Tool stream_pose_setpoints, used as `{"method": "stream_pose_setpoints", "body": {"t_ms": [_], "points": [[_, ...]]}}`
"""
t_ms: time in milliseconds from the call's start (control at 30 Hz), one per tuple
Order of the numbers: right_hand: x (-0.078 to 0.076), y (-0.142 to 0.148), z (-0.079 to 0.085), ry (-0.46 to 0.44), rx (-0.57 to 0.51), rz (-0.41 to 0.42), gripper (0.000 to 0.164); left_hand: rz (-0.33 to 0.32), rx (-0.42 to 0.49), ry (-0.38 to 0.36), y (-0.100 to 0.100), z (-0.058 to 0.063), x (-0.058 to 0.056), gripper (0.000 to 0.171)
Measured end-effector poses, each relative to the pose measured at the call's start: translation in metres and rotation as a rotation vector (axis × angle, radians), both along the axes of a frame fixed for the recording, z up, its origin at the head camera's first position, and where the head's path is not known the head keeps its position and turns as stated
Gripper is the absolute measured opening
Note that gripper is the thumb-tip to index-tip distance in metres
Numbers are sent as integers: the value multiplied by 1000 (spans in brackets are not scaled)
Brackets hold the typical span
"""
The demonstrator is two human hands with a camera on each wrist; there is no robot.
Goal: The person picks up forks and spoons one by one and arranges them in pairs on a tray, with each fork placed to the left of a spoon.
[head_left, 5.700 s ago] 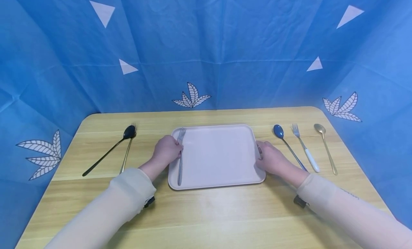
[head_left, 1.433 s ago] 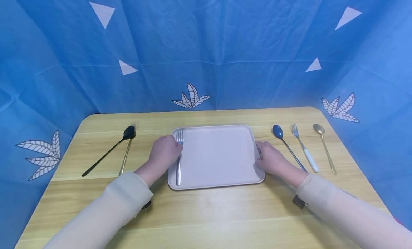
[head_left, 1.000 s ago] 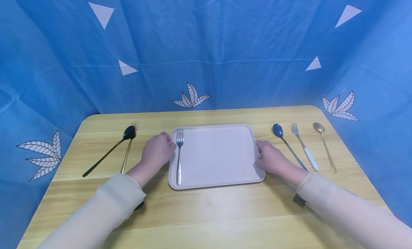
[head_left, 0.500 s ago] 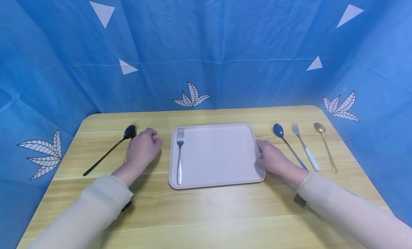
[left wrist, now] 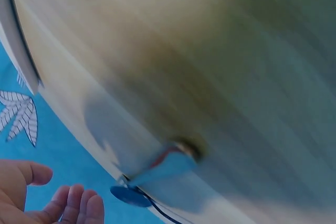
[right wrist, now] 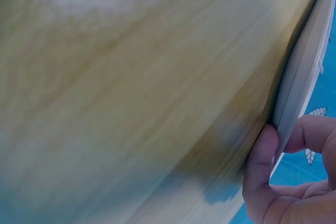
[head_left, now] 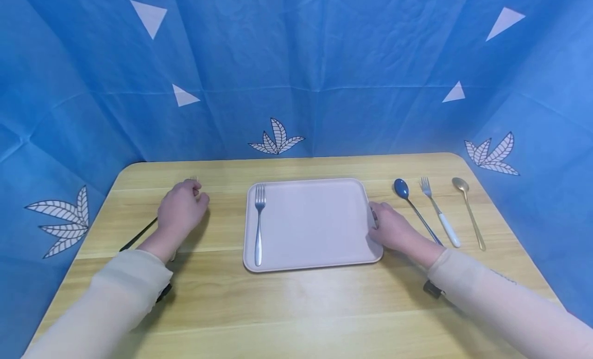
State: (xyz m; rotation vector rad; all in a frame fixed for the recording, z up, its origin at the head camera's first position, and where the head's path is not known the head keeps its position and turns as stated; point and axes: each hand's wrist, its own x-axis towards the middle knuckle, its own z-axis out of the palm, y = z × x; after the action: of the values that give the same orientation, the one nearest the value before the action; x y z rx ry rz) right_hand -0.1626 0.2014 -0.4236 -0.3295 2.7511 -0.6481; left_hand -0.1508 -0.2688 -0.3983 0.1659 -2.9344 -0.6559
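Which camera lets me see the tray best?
The head view: it shows nearly all of the tray's top, with a fork lying on it. The right wrist view shows only an edge, pinched by the right hand. The left wrist view shows just a strip, top left.

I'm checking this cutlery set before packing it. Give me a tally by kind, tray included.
Forks: 3 (silver fork, white-handled fork, gold fork)
Spoons: 3 (blue spoon, gold spoon, black spoon)
Tray: 1
Total: 7

In the head view, the left hand partly hides the gold fork and black spoon.
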Motion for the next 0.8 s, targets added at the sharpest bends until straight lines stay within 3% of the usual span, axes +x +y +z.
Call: {"method": "stream_pose_setpoints", "body": {"t_ms": [300, 800], "points": [[0, 0, -1, 1, -4, 1, 74, 41, -18, -6, -29, -2, -6, 37], [-1, 1, -3, 6, -12, 3, 74, 42, -33, -134, -65, -8, -8, 46]]}}
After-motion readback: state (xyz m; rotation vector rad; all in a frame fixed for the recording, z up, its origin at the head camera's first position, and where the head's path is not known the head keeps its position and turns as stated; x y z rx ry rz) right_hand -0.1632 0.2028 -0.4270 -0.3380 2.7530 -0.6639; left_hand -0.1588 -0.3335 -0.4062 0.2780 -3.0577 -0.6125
